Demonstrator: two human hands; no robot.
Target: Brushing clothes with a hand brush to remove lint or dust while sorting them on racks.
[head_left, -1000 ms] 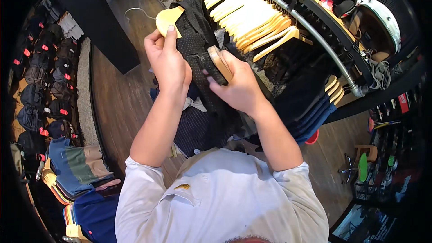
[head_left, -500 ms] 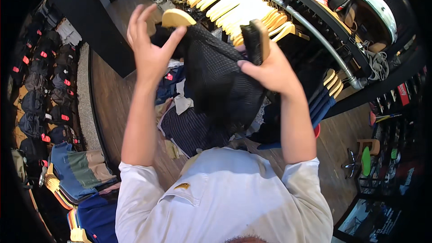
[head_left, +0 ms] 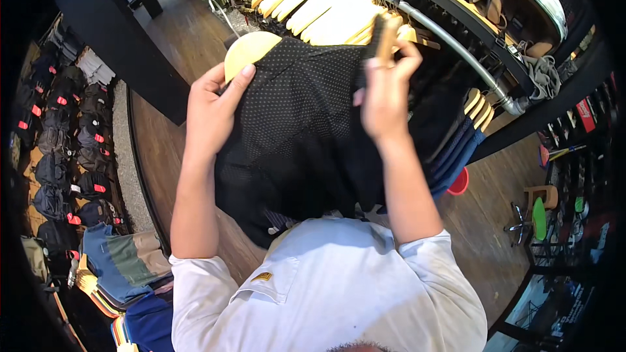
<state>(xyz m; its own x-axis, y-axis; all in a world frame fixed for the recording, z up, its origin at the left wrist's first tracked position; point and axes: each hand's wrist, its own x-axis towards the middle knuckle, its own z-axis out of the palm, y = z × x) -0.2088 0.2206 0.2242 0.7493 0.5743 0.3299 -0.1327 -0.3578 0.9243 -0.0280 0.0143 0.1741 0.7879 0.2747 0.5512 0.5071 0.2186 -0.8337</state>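
Observation:
A black garment (head_left: 293,104) with a pattern of small light dots hangs spread out in front of my chest. At its upper left, a broad pale wooden hanger end (head_left: 253,51) sticks out, with a metal hook (head_left: 225,18) just beyond it. My left hand (head_left: 214,104) is closed on that end, its thumb lying on the wood and the cloth edge. My right hand (head_left: 389,101) is closed round another narrow wooden hanger part (head_left: 387,39) at the garment's upper right, black cloth beside it. The garment hides whether both wooden parts join.
Ahead, a curved metal rail (head_left: 450,32) carries several pale wooden hangers (head_left: 319,3). Blue garments on hangers (head_left: 460,150) hang at the right, above a red bucket (head_left: 459,181). Helmets (head_left: 531,0) sit upper right. Left are shelved bags (head_left: 55,166) and folded clothes (head_left: 127,254).
My left hand, with fingers spread before, has closed on the hanger end. The garment has been spread wider and flatter, and its lower part has swung left. My right hand has shifted slightly.

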